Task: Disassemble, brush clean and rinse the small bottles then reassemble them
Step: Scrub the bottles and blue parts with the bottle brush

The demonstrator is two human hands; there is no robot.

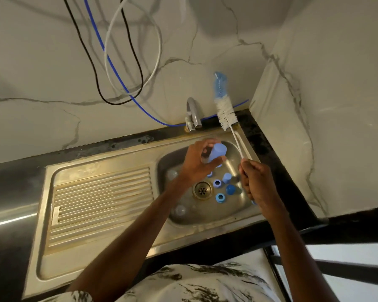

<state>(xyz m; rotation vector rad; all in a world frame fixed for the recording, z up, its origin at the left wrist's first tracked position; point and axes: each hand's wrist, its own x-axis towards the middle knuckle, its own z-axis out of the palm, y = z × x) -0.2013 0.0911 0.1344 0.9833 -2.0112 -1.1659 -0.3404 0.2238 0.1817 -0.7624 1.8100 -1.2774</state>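
**Bottle.** The left hand point(194, 164) holds one bottle point(213, 154) over the sink point(205, 219), at the centre of the frame, below the tap point(193, 114). Its fingers point(200, 147) are wrapped around the clear body. The blue cap point(218, 150) is fitted. The long axis runs from lower left to upper right, cap end uppermost.

**Brush.** The right hand point(255, 184) is clenched on the wire handle of one brush point(225, 114). The brush axis rises steeply from the fist toward the upper centre-right of the frame. The bristles are at the top, against the wall and above the sink.

**Governing relation.** The bottle lies just left of the wire handle, near it but not touching. The bristles stand well above the bottle and point away from it. Judgement: the cap must come off and the brush must be turned down before the bristles can enter the bottle. The right hand is occupied by the brush.

**Count.**
- In hand: one bottle, one brush.
- Blue parts point(227, 178), right of the drain point(202, 189): four in plain view, and two more partly hidden by the hands.
- Clear parts point(180, 210), left side of the sink: at least two, too blurred for an exact count.
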